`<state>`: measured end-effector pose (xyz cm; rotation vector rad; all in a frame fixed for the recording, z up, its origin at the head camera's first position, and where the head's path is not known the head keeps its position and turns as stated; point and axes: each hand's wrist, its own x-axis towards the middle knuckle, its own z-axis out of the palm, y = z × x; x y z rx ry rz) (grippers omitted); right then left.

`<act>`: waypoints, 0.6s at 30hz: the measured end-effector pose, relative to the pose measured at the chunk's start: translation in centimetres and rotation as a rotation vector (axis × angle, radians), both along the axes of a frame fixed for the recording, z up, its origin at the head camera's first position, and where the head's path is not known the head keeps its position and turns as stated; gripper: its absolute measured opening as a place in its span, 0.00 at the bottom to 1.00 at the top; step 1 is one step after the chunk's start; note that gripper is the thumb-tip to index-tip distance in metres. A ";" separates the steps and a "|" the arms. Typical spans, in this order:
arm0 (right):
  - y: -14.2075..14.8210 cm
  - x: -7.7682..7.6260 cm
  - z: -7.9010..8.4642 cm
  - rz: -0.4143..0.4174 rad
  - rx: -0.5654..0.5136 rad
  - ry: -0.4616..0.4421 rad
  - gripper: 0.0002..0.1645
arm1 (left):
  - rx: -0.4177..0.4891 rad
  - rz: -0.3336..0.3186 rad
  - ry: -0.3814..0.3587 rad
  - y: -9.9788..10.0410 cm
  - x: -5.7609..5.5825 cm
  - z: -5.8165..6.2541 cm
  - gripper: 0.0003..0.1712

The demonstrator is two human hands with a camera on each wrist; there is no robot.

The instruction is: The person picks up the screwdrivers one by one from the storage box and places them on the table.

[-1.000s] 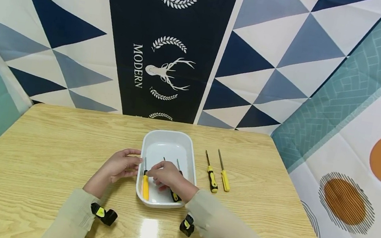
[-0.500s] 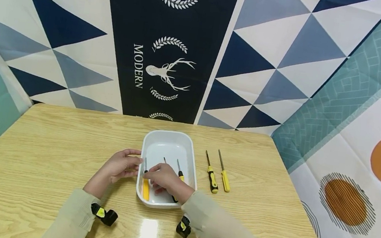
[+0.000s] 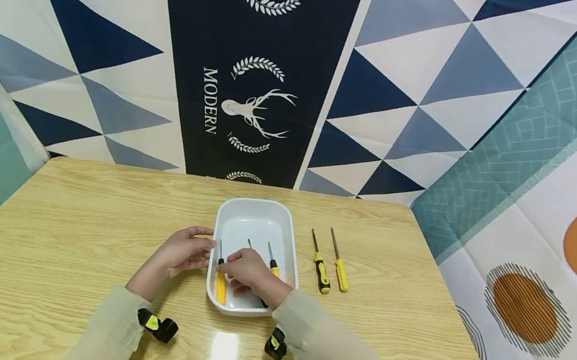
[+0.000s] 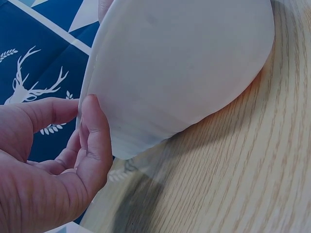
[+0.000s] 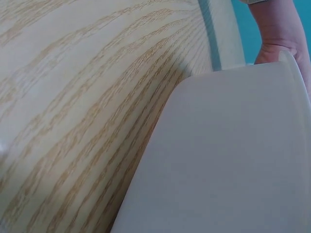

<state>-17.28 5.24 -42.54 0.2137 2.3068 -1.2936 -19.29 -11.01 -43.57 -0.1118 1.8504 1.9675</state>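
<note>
A white tray (image 3: 256,211) sits on the table. My left hand (image 3: 186,251) pinches its left rim; in the left wrist view, thumb and finger of the left hand (image 4: 63,160) meet at the edge. Inside the tray, my right hand (image 3: 251,271) has thumb and fingers at the upper handle of a yellow screwdriver (image 3: 221,287) lying along the left wall. The grip is partly hidden by the fingers. A screwdriver with a black and yellow handle (image 3: 274,266) lies on the right side of the tray, partly under the hand. Another thin shaft (image 3: 249,242) shows between them.
To the tray's right, a black and yellow screwdriver (image 3: 321,273) and a yellow screwdriver (image 3: 342,274) lie side by side on the wooden table (image 3: 100,217). In the right wrist view, the tray's outer wall (image 5: 218,145) fills much of the picture.
My right hand has shifted slightly left and toward the yellow screwdriver's handle, baring more of the right-side screwdriver. My left hand stays at the rim.
</note>
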 end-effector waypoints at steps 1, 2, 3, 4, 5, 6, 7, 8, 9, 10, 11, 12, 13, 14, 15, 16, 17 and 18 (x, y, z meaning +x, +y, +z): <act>0.0 0.0 0.0 0.002 0.002 0.002 0.18 | 0.000 0.001 0.000 0.0 0.0 0.0 0.29; 0.0 0.0 0.0 0.005 0.005 0.004 0.18 | 0.001 0.002 0.001 0.0 0.0 0.0 0.29; 0.0 0.0 0.0 0.008 0.008 0.006 0.18 | 0.002 0.003 0.001 0.0 0.0 0.0 0.29; 0.0 0.0 0.0 0.010 0.011 0.009 0.17 | 0.004 0.003 0.002 0.0 0.0 0.0 0.29; -0.1 0.0 0.0 0.014 0.016 0.014 0.17 | 0.005 0.004 0.001 0.0 0.0 0.0 0.29; -0.1 0.1 0.1 0.017 0.020 0.017 0.16 | 0.006 0.003 0.002 0.0 0.0 0.0 0.29; -0.2 0.1 0.1 0.018 0.024 0.017 0.15 | 0.007 0.004 0.001 0.0 0.0 0.0 0.29; -0.3 0.1 0.1 0.019 0.029 0.017 0.14 | 0.007 0.003 0.000 0.0 0.0 0.0 0.29; -0.4 0.1 0.2 0.020 0.035 0.020 0.14 | 0.008 0.002 0.000 -0.1 0.0 0.0 0.29; -0.5 0.1 0.2 0.023 0.036 0.022 0.12 | 0.010 0.001 0.000 -0.1 0.0 0.0 0.29; -0.6 0.1 0.2 0.024 0.040 0.021 0.11 | 0.010 0.001 -0.001 -0.1 0.1 0.0 0.29; -0.6 0.0 0.3 0.026 0.043 0.019 0.10 | 0.011 0.001 -0.001 -0.1 0.1 0.0 0.29; -0.7 0.0 0.3 0.026 0.043 0.019 0.09 | 0.012 0.001 -0.002 0.0 0.1 0.1 0.29; -0.8 0.0 0.3 0.026 0.042 0.017 0.09 | 0.013 -0.002 -0.002 0.0 0.1 0.1 0.29; -0.8 0.0 0.3 0.025 0.040 0.017 0.08 | 0.014 -0.003 -0.002 0.0 0.1 0.1 0.29; -0.9 0.0 0.3 0.025 0.040 0.013 0.08 | 0.013 -0.005 -0.003 0.0 0.1 0.1 0.29; -0.9 0.0 0.4 0.022 0.042 0.012 0.08 | 0.013 -0.005 -0.005 0.0 0.1 0.1 0.29; -0.9 0.0 0.4 0.019 0.041 0.010 0.08 | 0.014 -0.007 -0.006 0.0 0.1 0.1 0.29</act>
